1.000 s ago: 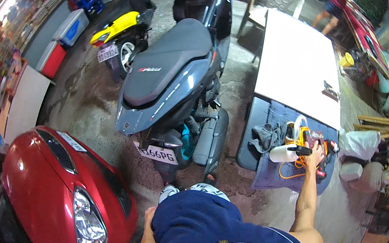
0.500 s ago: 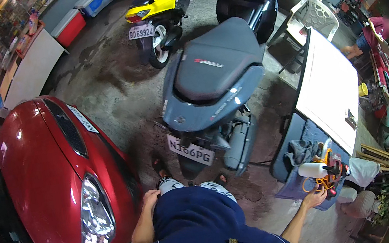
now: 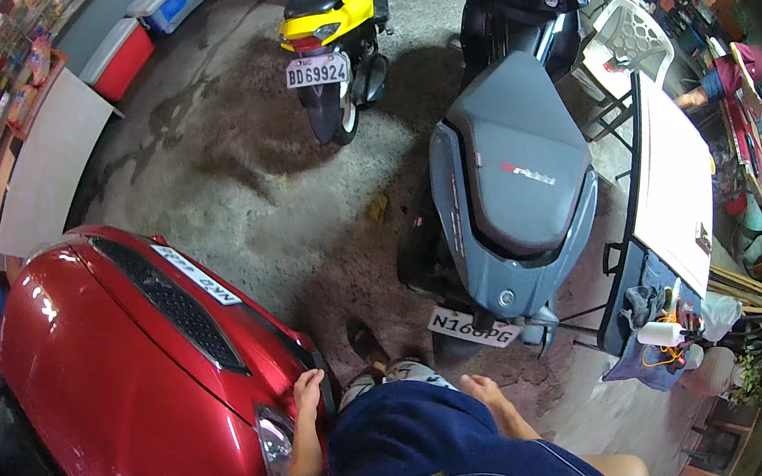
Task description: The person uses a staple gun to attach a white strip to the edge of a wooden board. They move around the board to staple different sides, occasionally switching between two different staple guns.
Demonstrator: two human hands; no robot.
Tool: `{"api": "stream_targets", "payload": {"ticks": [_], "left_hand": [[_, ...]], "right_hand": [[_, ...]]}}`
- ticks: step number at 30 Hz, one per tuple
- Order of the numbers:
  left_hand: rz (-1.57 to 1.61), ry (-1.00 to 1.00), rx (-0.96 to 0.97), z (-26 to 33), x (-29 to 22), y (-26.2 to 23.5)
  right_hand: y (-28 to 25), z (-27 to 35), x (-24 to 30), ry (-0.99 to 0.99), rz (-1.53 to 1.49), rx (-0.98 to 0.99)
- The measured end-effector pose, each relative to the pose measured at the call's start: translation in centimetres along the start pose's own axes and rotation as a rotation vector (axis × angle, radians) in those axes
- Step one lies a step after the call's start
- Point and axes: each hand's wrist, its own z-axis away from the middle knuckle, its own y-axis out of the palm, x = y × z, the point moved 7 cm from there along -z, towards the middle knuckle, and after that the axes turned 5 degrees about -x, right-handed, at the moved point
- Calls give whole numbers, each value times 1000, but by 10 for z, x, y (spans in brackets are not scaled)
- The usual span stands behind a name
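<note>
Loosely held out beside the red car (image 3: 126, 375), my left hand (image 3: 308, 387) is open and empty, close to the headlight (image 3: 278, 450). My right hand (image 3: 485, 390) hangs in front of my right hip with its fingers slightly bent; I see nothing in it. The grey scooter (image 3: 523, 167) stands just ahead of that hand, its rear end facing me. Off to the right, a white bottle (image 3: 661, 334) and an orange cord (image 3: 657, 357) lie on the near end of a table, apart from both hands. Grey cloth or gloves (image 3: 645, 305) lie beside them.
A yellow-and-black scooter (image 3: 325, 29) stands ahead. At the far left are a red cooler box (image 3: 121, 65) and a blue-and-white bin (image 3: 173, 1). A white panel (image 3: 664, 186) slants along the right, near a plastic chair (image 3: 632, 38). A person (image 3: 738, 71) sits farther right.
My right hand has left the cord and bottle on the table and come back beside my hip. I have moved left and forward, so the car looks nearer and the table farther off.
</note>
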Motion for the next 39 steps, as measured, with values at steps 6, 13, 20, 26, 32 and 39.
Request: {"api": "stream_targets", "payload": {"ticks": [6,13,20,26,32,39], "left_hand": [[34,-33,58,-45,-30,-13],[-97,-48,107,-163,-159,-27],[-205,-167,90,-319,-307,-63],[-93,-45,40,-417,-479,-75],[-366,229,157,-542,-588,-46],[-380,95,229,-756,-778,-72]], "right_hand": [[89,-68,48,-254,-246,157],[126,-68,164,-170,-442,398],[164,-221,374,50,-691,289],[125,-275,551,84,-635,23],[138,-340,709,129,-780,-108],[171,-362,886,147,-1333,-279]]}}
